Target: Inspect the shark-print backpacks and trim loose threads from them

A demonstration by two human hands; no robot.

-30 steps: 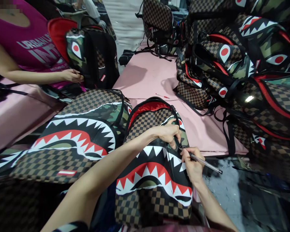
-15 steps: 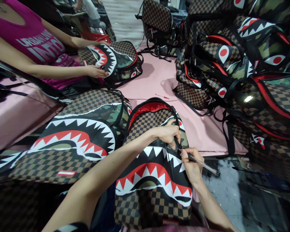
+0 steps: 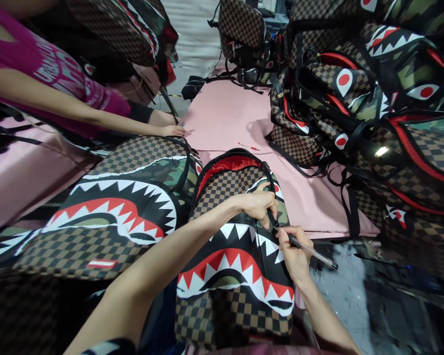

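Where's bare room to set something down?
Pink tabletop is bare between the co-worker's hand and backpack pile, beyond the thin red item; a smaller patch separates that pile from the open backpack. Crowded: that pile and the left-hand backpack.

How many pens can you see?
2. One clear-barrelled pen is held in the person's right hand, over the edge of the backpack. One red-and-white pen lies on the pink table. More could be hidden.

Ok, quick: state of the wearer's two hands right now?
Left hand: curled on the backpack, near its side edge; can't tell if the grip is pinching it.
Right hand: closed, holding a pen.
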